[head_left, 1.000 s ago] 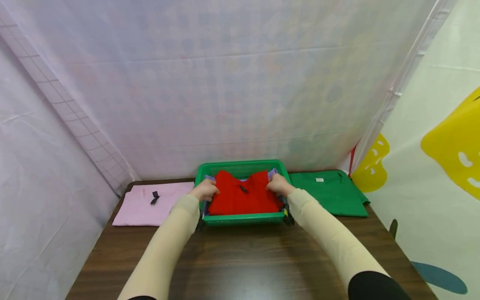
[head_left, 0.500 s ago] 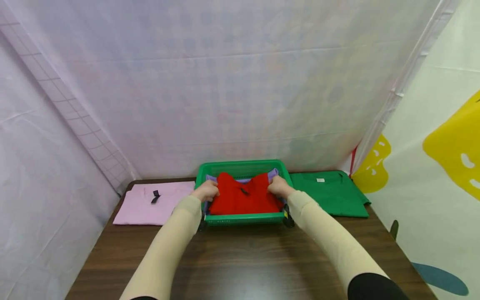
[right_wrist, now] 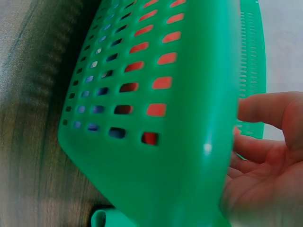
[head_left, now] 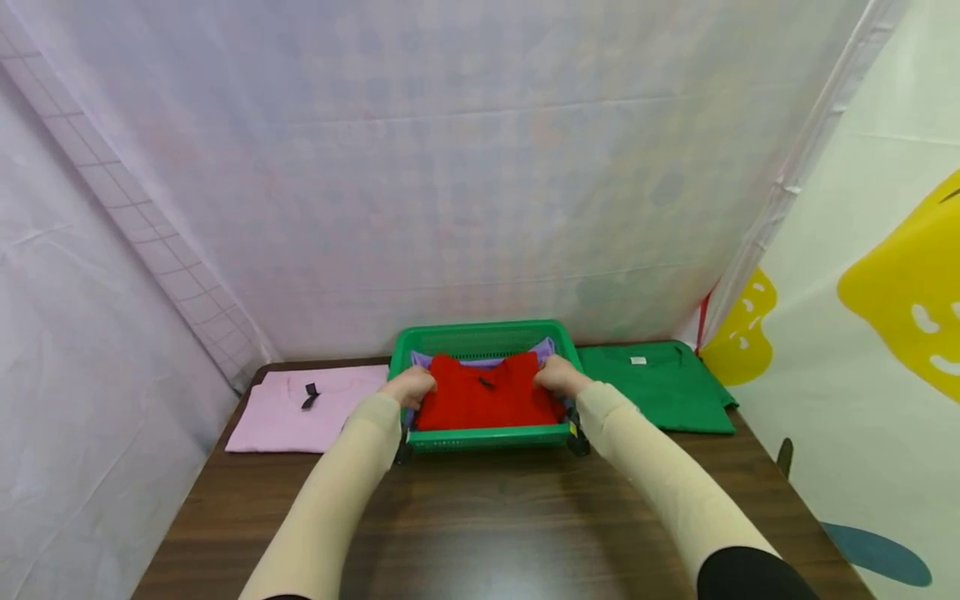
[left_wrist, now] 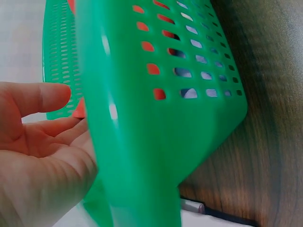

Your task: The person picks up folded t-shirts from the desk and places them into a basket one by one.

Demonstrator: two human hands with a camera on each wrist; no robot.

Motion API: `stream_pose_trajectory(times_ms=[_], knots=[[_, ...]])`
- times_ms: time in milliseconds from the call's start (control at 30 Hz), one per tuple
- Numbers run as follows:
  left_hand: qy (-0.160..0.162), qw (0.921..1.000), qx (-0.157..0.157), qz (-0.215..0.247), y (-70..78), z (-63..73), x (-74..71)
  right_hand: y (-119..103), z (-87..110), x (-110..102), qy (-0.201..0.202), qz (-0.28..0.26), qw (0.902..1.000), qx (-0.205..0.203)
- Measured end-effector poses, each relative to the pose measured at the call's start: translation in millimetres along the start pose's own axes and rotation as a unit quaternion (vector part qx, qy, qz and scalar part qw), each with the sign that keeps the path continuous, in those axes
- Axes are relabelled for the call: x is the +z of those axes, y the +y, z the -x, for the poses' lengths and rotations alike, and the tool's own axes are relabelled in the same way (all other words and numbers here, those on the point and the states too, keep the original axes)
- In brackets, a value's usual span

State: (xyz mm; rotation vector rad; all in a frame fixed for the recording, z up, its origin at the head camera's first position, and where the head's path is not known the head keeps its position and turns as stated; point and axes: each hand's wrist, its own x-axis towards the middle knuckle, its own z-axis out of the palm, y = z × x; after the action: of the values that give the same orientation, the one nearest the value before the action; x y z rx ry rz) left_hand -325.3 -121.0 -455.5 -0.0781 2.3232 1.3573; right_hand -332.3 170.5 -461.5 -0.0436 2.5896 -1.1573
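A folded red shirt [head_left: 487, 398] with a dark label at its neck lies in a green plastic basket [head_left: 491, 436]. Beneath and behind it shows purple cloth [head_left: 545, 348]. My left hand [head_left: 410, 387] is at the shirt's left edge, inside the basket. In the left wrist view its thumb stands apart from the fingers, whose tips reach a bit of red cloth. At the opposite edge is my right hand [head_left: 561, 376]. Thumb and fingers are likewise apart in the right wrist view, fingertips beside the red cloth. The basket's wall hides part of both hands.
To the basket's left lies a folded pink shirt [head_left: 307, 412] with a black label. A folded green shirt [head_left: 660, 387] is on the right. All stand on a dark wooden table [head_left: 495, 517], with a pale curtain [head_left: 480, 208] behind.
The red shirt's upper edge has sunk lower in the basket, and more purple cloth shows behind it. Both hands stay at nearly the same places.
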Motion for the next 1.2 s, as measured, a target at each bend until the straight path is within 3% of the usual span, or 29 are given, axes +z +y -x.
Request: stream_pose_trajectory(times_ms=[333, 467, 667, 1000, 1200], knots=[[-0.017, 0.9998, -0.001, 0.014, 5.6, 11.1, -6.4, -6, 10.3, -7, -0.036, -0.021, 0.9991, 0.010], [-0.007, 0.9997, 0.023, 0.001, 11.5, 18.0, -8.3, -13, 14.6, -10, -0.031, -0.017, 0.9993, 0.016], [0.003, 0.9982, 0.056, 0.021, 18.0, 24.4, -3.2, -17, 19.3, -8, -0.024, -0.041, 0.9988, 0.008], [-0.026, 0.9992, 0.023, 0.022, 10.1, 20.3, 12.4, -6, 14.9, 5, -0.046, -0.099, 0.9936, 0.031], [-0.025, 0.9992, 0.013, 0.027, 6.5, 17.0, 13.9, -7, 17.1, 8, -0.046, -0.089, 0.9943, 0.036]])
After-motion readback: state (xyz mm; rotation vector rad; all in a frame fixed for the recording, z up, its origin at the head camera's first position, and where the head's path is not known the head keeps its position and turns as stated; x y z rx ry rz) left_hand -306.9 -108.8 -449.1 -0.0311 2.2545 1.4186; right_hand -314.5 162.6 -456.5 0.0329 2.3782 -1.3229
